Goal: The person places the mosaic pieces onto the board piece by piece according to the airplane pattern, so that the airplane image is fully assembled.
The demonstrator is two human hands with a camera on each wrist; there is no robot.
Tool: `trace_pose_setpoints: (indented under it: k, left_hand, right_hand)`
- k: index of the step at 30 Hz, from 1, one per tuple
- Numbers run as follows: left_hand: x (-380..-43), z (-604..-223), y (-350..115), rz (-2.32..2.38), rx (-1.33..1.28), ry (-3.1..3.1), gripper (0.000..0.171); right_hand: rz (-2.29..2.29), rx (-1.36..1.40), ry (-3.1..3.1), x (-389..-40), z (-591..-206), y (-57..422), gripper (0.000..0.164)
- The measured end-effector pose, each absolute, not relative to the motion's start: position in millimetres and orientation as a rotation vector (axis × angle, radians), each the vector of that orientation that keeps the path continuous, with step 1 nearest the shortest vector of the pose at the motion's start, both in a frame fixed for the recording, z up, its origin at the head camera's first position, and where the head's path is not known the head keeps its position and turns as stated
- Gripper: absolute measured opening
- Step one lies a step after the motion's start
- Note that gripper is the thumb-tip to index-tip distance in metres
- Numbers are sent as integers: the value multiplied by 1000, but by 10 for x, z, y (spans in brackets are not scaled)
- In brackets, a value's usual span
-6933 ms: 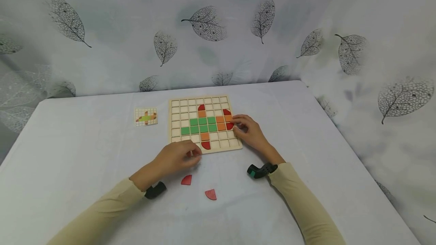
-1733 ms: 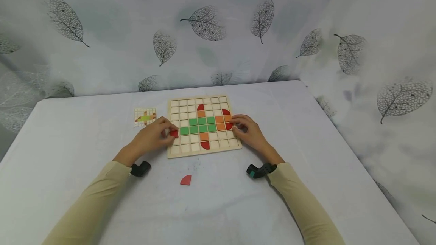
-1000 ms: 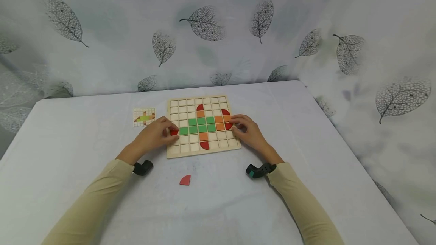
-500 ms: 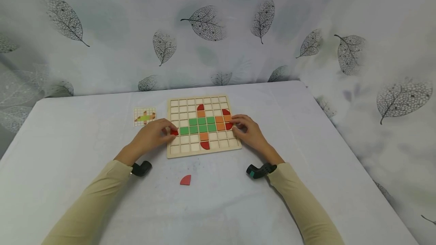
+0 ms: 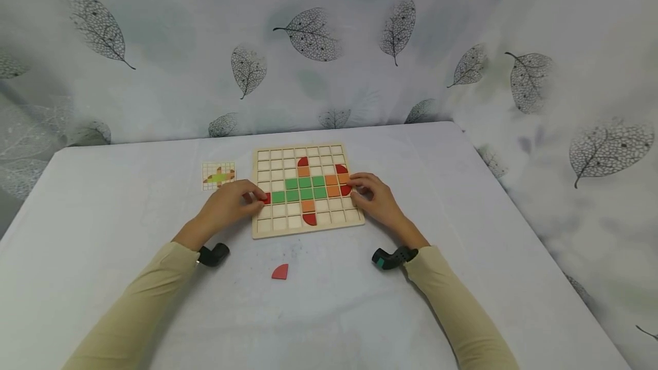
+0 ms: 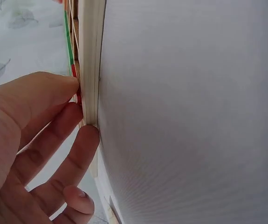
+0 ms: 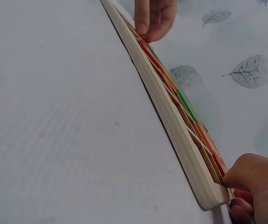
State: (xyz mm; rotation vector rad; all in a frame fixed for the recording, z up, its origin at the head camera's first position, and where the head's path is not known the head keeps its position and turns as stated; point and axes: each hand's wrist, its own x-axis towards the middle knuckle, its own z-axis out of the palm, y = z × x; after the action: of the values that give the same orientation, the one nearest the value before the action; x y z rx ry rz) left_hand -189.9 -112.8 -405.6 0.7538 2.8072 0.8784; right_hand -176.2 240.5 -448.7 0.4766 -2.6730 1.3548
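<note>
A square wooden grid board (image 5: 279, 223) lies on the table with green and orange squares and red quarter-circles set in its cells. My left hand (image 5: 226, 207) is at its left edge, thumb and forefinger pinching a red quarter-circle piece (image 5: 268, 198) in the cell left of the green row. In the left wrist view that red piece (image 6: 73, 71) shows between the fingertips, partly covered, while another finger touches the board's side. My right hand (image 5: 377, 201) grips the board's right edge beside a red quarter-circle; in the right wrist view its thumb lies on the rim.
A loose red quarter-circle (image 5: 280, 272) lies on the white cloth in front of the board. To the board's upper left is a small pattern card (image 5: 218, 176), near my left hand. Behind the table hangs a leaf-printed cloth (image 5: 313, 84).
My left hand has gone from in front of the board to its left edge, bringing one red quarter-circle from the cloth. Lately that piece has turned and settled into the cell. The right hand stays put.
</note>
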Motion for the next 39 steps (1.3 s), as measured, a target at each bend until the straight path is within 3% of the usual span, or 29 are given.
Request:
trace_pose_setpoints:
  k: [16, 39]
  left_hand:
    - [-1789, -4050, -1128, 893, 719, 2808, 11]
    - [-1535, -4072, -1100, 953, 983, 2727, 7]
  right_hand:
    - [1361, 472, -2673, -1748, -4479, 2396, 29]
    - [1362, 468, -2674, -1752, -4482, 2404, 29]
